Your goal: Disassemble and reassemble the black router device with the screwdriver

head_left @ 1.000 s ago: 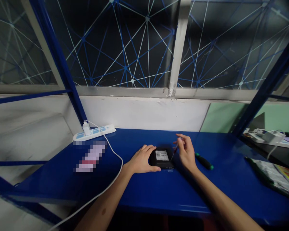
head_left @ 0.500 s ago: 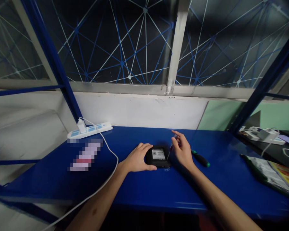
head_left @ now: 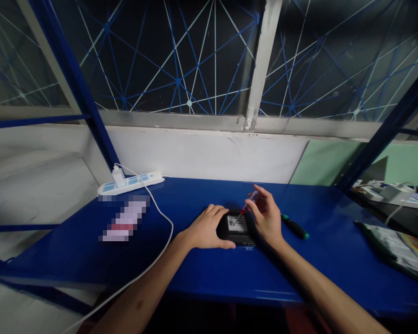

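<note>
A small black box-shaped device [head_left: 242, 239] with a white printed label lies flat on the blue table. My left hand [head_left: 209, 229] is wrapped round its left side, thumb along the near edge and fingers on the far edge. In my right hand [head_left: 266, 215] is a slim screwdriver [head_left: 249, 200] with a clear handle and a red collar, pinched between thumb and fingers. Its shaft slants down to the left and the tip is over the label; whether it touches, I cannot tell. Just right of that hand lies a black and green screwdriver [head_left: 295, 226].
A white power strip [head_left: 132, 183] with a plugged-in charger sits at the back left. Its white cable [head_left: 172, 227] loops over the table beside my left arm. A blurred-out pink item [head_left: 127, 220] lies at left, a plastic packet [head_left: 397, 248] at right. Blue frame posts rise on both sides.
My right hand has tilted the clear screwdriver so that its tip moved left from the device's right edge to over the label. My left hand keeps its hold. The view has shifted slightly.
</note>
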Demonstrator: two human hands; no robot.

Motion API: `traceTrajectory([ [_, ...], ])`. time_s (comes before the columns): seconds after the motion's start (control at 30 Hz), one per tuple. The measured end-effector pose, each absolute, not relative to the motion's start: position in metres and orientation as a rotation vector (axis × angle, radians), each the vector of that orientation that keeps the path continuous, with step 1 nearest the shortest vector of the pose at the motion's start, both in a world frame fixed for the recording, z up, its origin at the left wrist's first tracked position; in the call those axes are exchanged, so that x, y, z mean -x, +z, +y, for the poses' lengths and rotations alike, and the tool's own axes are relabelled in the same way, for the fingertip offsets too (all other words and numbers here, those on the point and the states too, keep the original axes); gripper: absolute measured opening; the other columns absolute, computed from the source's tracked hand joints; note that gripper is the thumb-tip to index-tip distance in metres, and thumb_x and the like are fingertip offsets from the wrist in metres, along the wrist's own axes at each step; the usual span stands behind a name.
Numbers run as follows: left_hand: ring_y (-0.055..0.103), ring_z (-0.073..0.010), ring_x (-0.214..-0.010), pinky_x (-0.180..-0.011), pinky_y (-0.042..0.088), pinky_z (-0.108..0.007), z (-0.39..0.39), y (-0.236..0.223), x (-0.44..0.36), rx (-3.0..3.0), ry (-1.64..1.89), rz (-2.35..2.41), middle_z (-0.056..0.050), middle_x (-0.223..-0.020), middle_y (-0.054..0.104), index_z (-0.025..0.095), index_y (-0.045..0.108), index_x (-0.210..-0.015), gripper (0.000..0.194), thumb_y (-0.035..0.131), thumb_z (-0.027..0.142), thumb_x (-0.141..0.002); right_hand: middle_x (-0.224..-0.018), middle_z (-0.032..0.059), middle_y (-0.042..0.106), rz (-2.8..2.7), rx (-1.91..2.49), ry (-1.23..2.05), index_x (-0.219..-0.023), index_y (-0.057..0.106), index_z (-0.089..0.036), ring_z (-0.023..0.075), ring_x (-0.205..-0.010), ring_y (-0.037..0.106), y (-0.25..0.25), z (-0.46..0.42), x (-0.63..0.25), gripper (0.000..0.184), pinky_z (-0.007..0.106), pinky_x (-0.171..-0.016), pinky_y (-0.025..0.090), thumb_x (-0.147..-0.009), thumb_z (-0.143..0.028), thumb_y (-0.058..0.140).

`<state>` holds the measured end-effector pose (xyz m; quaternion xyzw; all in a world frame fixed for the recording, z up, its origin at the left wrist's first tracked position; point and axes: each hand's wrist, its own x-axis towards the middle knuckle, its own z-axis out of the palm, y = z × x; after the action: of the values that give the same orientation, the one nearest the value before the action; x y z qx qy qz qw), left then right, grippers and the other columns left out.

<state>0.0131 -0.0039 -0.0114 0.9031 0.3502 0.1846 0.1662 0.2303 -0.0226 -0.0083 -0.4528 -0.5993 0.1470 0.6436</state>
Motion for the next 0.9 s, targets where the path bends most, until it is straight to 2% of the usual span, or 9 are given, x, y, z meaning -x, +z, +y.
traceTrajectory([
  [0.3,0.048,-0.0369,-0.126,-0.111,0.041,-0.053,-0.004,-0.0096,-0.0174,-2.585,0.535,0.974,-0.011,-0.139,0.053,0.025,0.05,-0.14,0.094,0.08,0.068,-0.062,-0.105,0.0055,0.071,-1.44,1.061,0.315,-0.127,0.059,-0.027,0.0198,-0.083,0.07,-0.012,-0.0255,-0.2244,0.042,0.04,-0.08,0.058,-0.088,-0.036,0.071],
  [0.9,0.048,-0.0365,-0.124,-0.11,0.042,-0.054,-0.0046,-0.0078,-0.0175,-2.569,0.538,0.968,-0.012,-0.138,0.054,0.022,0.051,-0.137,0.093,0.084,0.064,-0.061,-0.104,0.0057,0.072,-1.47,1.041,0.35,-0.126,0.058,-0.026,0.0187,-0.079,0.072,-0.0139,-0.0278,-0.2238,0.042,0.037,-0.077,0.06,-0.088,-0.038,0.072],
])
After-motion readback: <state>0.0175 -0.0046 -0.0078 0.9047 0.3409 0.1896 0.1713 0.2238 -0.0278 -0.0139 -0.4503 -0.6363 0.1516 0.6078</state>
